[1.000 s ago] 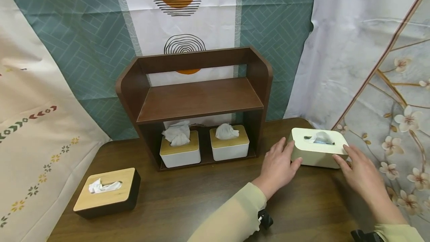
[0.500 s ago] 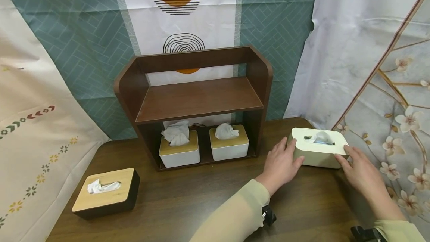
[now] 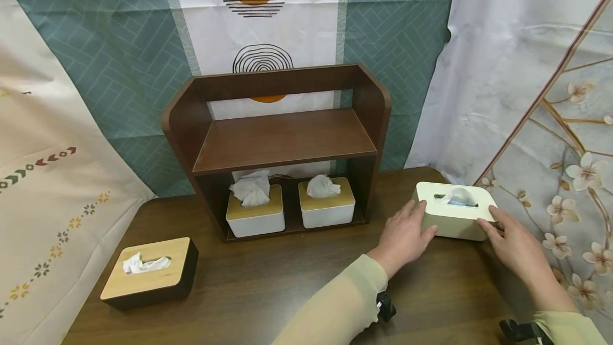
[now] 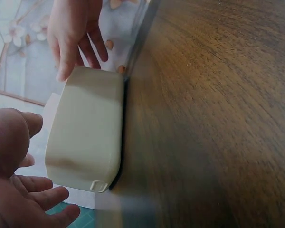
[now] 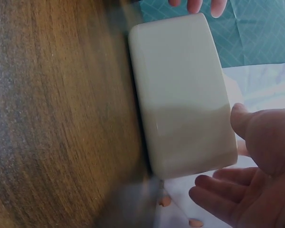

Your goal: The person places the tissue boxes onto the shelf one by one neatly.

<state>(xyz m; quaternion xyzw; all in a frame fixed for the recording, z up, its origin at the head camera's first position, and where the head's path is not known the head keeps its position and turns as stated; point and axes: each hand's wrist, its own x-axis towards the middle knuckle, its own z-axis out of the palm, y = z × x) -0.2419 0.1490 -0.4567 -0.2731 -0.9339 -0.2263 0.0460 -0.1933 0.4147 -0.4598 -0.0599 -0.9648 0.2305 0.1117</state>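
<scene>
A cream tissue box [image 3: 452,223] with a pale lid and a tissue in its slot stands at the right of the table. My left hand [image 3: 402,238] is at its left end, fingers extended and thumb apart along the front corner. At the opposite end is my right hand [image 3: 519,246], its fingertips right at the lid's edge. In the left wrist view the box's long side [image 4: 85,128] faces the camera, with loosely bent left fingers [image 4: 47,197] beside its end. The right wrist view shows the right thumb [image 5: 240,118] at the box's upper edge, the other fingers relaxed past the end.
A dark brown two-tier shelf [image 3: 287,134] stands at the back. Two white tissue boxes with wooden lids, one left [image 3: 256,223] and one right [image 3: 328,214], sit in its lower tier. A black tissue box [image 3: 148,286] with a wooden lid lies at the left. Patterned cloths surround the table.
My left hand has shifted slightly to the right, closer to the cream tissue box. The right hand and the box stay nearly where they were. The head view has shifted a little.
</scene>
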